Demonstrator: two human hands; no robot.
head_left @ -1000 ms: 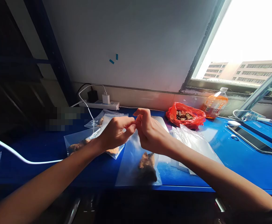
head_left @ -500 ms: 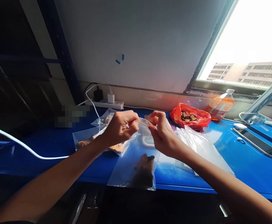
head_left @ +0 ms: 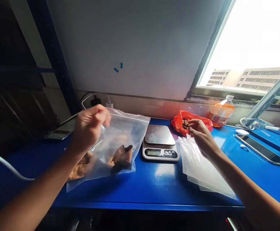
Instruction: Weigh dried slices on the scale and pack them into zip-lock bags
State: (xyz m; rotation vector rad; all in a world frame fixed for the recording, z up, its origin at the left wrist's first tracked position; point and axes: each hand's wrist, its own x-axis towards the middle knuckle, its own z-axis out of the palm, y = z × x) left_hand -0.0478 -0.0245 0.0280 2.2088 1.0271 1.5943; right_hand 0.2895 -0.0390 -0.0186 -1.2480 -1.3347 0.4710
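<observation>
CLEAR ZIP BAG (head_left: pixel 127 128) IN L HAND (head_left: pixel 89 126), R HAND (head_left: pixel 200 131) AT RED BAG (head_left: pixel 176 124)

L hand (bit blurred) closed on top L corner of zip bag, fingers curled in. Bag hangs tilted in front of person, just L of kitchen scale (head_left: pixel 160 152), zip strip along top edge. Dark brown dried pcs (head_left: pixel 122 157) inside, bunched low on R side. Can't tell if bag's bottom touches blue bench (head_left: pixel 154 189).

R hand reaches to mouth of red bag, thumb + fingertips close tog. at dried bits (head_left: pixel 185 124) there; can't tell if it's gripping any. R wrist is over flat clear bags (head_left: pixel 202 173), stacked R of scale.

Scale sits mid-bench w/ metal pan on top; display digits too small to read. Behind zip bag, far L, another bag w/ brown pcs (head_left: pixel 78 168), partly hidden by L forearm.

Back R: bottle w/ orange label (head_left: pixel 221 112), just beside red bag. Further R: phone (head_left: pixel 262 150) lying flat, small white case (head_left: pixel 242 132) near its top end. White cable (head_left: pixel 10 165) at L edge; white plug adapter (head_left: pixel 109 104) by wall, partly hidden.
</observation>
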